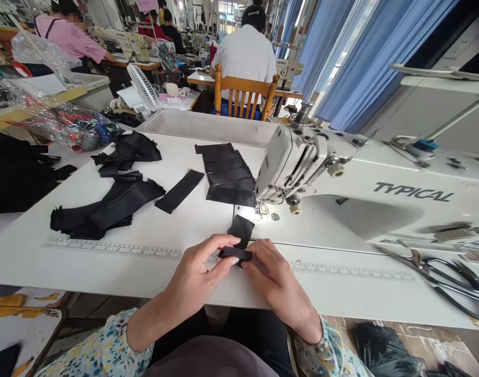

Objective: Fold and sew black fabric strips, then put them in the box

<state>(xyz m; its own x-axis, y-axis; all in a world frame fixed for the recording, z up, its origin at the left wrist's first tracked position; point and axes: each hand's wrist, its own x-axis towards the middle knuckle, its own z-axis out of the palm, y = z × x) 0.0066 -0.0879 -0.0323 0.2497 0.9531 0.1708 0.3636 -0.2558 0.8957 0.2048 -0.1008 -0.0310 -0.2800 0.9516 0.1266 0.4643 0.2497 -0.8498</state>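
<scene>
A black fabric strip [239, 253] is folded over between my two hands, close to the table's front edge. My left hand [208, 262] pinches its left end between thumb and fingers. On the other end, my right hand [269, 267] grips with thumb and fingertips. The far part of the black cloth [241, 229] lies flat toward the needle and presser foot [260, 208] of the white sewing machine [341, 173]. Under my hands runs a printed ruler scale [145, 250] along the tabletop.
Black fabric pieces [227, 173] overlap left of the machine head, with a single strip [180, 191] beside them. Piles of black cloth [106, 207] lie further left. Large scissors [436, 272] rest at the right. A person in white [245, 52] sits ahead on a wooden chair [245, 91].
</scene>
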